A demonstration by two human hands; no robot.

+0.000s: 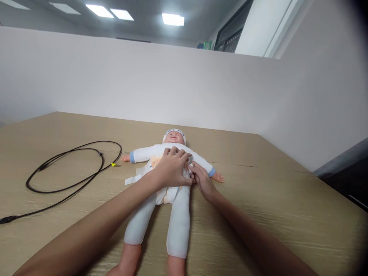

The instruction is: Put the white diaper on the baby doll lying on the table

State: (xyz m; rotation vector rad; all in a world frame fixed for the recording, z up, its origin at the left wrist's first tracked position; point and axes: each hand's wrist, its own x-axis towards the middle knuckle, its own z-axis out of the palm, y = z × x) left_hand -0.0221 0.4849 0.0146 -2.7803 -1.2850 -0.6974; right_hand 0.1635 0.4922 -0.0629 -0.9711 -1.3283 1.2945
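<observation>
A baby doll [175,142] in a white suit with blue cuffs and a white cap lies on its back on the wooden table [258,199], head away from me. A white diaper [165,194] is around its waist, with one tab [132,179] sticking out to the left. My left hand [171,168] rests palm down on the doll's belly, fingers spread over the diaper front. My right hand [201,179] is at the doll's right side, fingers pinched together on the diaper's edge there.
A black cable [69,168] with a small yellow tag lies looped on the table to the left. White partition walls [184,84] stand along the table's far and right edges. A dark surface [345,172] shows past the right edge.
</observation>
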